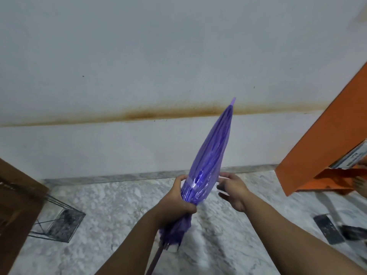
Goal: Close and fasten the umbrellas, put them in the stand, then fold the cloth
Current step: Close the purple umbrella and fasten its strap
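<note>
The left hand (179,197) grasped a closed purple umbrella (210,155), tip raised toward the wall; the right hand (233,190) hovered released beside its strap (191,185). Fastening looked done; next, likely carry it to the wire stand (57,223) at the left.

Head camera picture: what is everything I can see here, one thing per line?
umbrella: one, purple, closed, centre, tip pointing up towards the wall
strap: one, pale purple, around the umbrella's folds
wire stand: one, black, on the floor at lower left
wooden furniture: one, brown, left edge
cardboard box: one, orange, right side
floor: grey-white marble
wall: white, with a brown stain line
left hand: grips the umbrella
right hand: beside the umbrella, fingers relaxed
</note>
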